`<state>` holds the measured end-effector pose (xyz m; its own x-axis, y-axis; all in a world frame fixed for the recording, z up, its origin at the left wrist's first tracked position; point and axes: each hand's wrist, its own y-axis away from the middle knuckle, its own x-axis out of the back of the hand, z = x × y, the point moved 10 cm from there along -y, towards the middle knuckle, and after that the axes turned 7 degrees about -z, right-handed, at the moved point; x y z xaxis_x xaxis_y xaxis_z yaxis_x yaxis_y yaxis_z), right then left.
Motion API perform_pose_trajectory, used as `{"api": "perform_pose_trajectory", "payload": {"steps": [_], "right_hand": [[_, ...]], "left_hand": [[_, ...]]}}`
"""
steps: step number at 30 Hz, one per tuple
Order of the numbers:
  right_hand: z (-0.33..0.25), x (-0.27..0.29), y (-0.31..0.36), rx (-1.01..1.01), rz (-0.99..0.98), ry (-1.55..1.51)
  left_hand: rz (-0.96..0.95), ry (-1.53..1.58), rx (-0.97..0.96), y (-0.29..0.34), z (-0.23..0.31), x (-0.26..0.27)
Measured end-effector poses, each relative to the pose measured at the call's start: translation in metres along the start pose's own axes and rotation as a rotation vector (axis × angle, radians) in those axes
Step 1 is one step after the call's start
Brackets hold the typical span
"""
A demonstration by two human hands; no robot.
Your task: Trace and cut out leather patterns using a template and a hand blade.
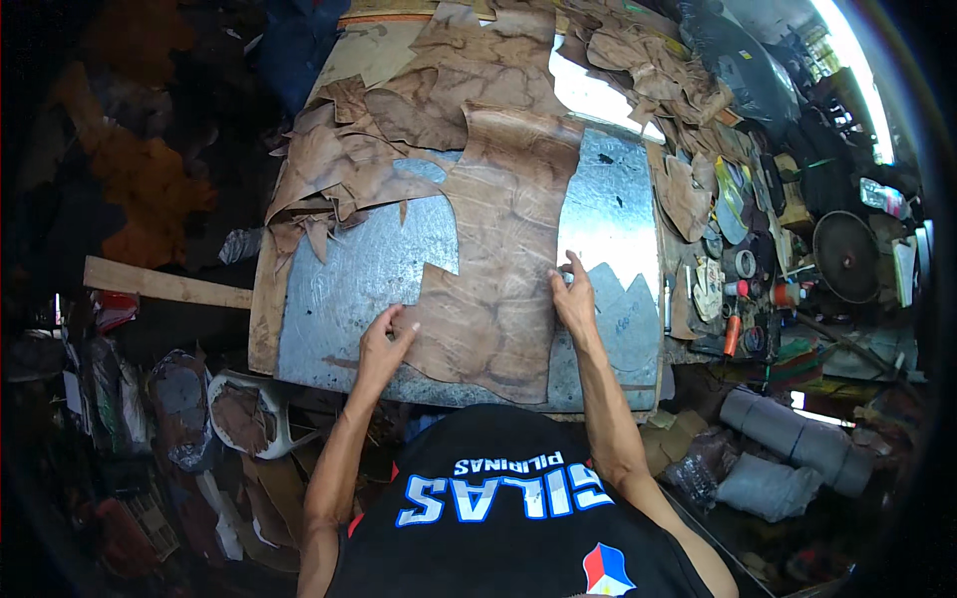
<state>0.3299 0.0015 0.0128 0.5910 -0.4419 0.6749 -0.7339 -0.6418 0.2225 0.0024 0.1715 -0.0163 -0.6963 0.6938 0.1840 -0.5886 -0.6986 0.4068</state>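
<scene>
A long, irregular brown leather piece (488, 289) with marbled markings lies flat across the metal-topped table (354, 264), running from near my body toward the far side. At its left edge, my left hand (383, 341) rests with thumb and fingers apart, the thumb touching the leather. My right hand (574, 297) is beside the right edge, index finger and thumb spread, with the other fingers curled in part. Neither hand visibly holds a tool. A grey angular template-like sheet (623, 314) with a notched top lies right of my right hand.
Crumpled leather scraps (334, 164) lie at the far left of the table, with more scraps (648, 65) at the far right. A wooden plank (164, 282) juts out left. Tools, an orange bottle (733, 336) and tape roll (745, 263) crowd the right side. A white chair (284, 424) stands lower left.
</scene>
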Motion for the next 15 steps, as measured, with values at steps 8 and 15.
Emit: {"api": "perform_pose_trajectory", "payload": {"steps": [8,15], "right_hand": [[0.015,-0.066,0.027,-0.262,-0.368,-0.926],[-0.039,-0.126,0.141,-0.304,-0.944,-0.797]], "left_hand": [[0.090,-0.264,-0.173,0.034,-0.004,-0.002],[0.141,-0.083,0.002,0.099,0.037,0.103]]}}
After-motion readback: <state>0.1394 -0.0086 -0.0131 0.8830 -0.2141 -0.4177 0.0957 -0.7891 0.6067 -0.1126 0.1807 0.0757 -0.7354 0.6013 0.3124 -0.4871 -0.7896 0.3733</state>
